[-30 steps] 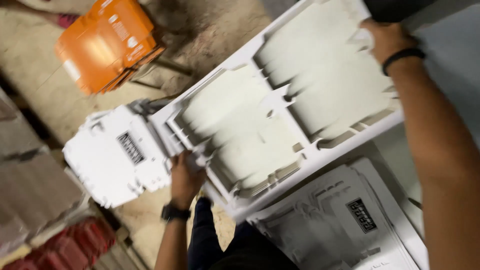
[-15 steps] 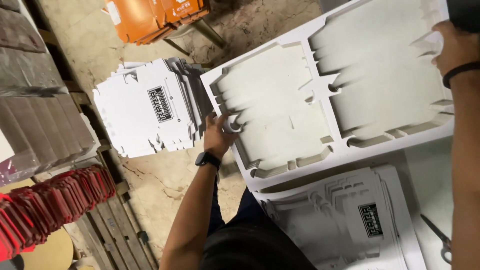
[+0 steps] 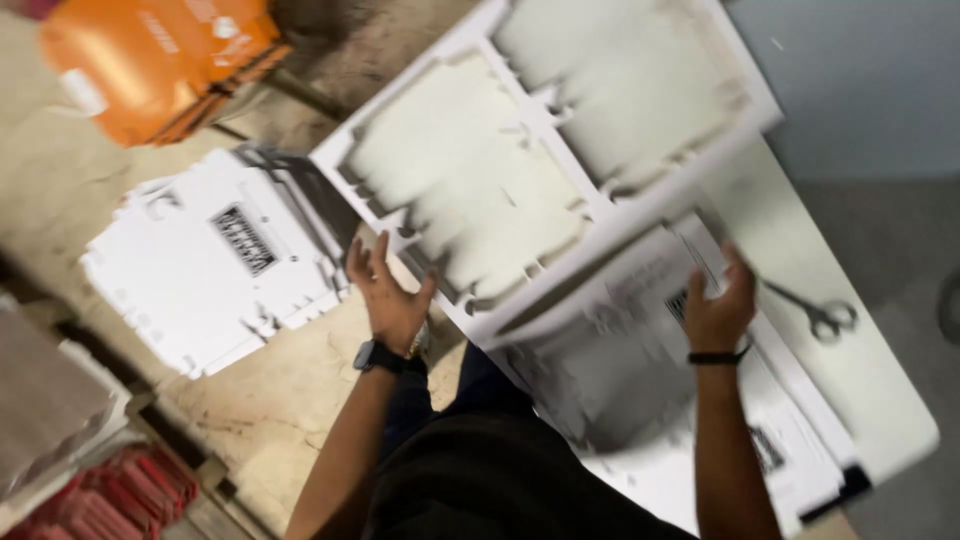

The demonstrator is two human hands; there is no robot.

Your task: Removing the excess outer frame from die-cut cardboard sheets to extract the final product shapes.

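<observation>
Both forearms reach forward and up from the body. The left hand (image 3: 388, 295) is open, fingers spread, palm turned forward, a dark watch on its wrist. The right hand (image 3: 722, 305) is raised too, fingers loosely extended, a dark band at the wrist.

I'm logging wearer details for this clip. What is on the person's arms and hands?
Both forearms are bare, with no sleeves or gloves. The left hand has a dark wristwatch at the wrist. The right hand has a thin black band around its wrist.
</observation>
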